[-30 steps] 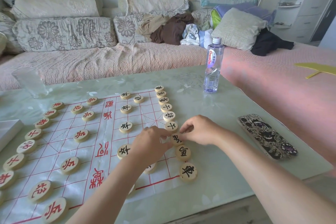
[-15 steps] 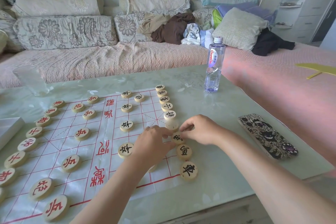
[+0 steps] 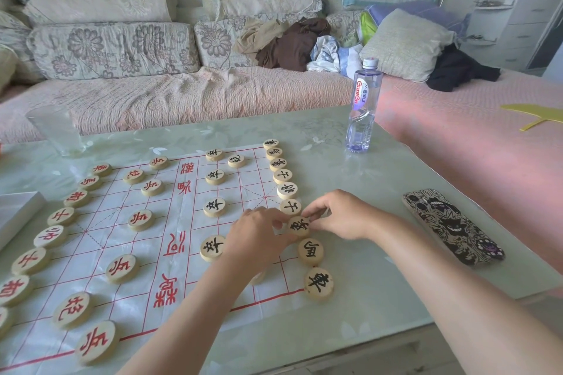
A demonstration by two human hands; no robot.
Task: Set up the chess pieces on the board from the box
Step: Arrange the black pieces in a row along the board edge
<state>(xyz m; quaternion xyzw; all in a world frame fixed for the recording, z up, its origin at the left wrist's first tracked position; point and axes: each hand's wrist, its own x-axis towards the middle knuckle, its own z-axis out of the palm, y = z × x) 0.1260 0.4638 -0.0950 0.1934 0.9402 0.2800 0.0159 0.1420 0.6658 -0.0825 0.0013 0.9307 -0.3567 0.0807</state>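
grip: my left hand (image 3: 259, 233) and right hand (image 3: 342, 216) pinch the black elephant disc (image 3: 299, 226) | where: right row of the paper board (image 3: 100, 231), between advisor disc (image 3: 291, 207) and horse disc (image 3: 310, 251) | risk: my twist could bump either neighbour off its point

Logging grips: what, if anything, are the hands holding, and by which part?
One black-lettered piece, flat on the board: the left hand holds its left rim, the right hand its right rim.
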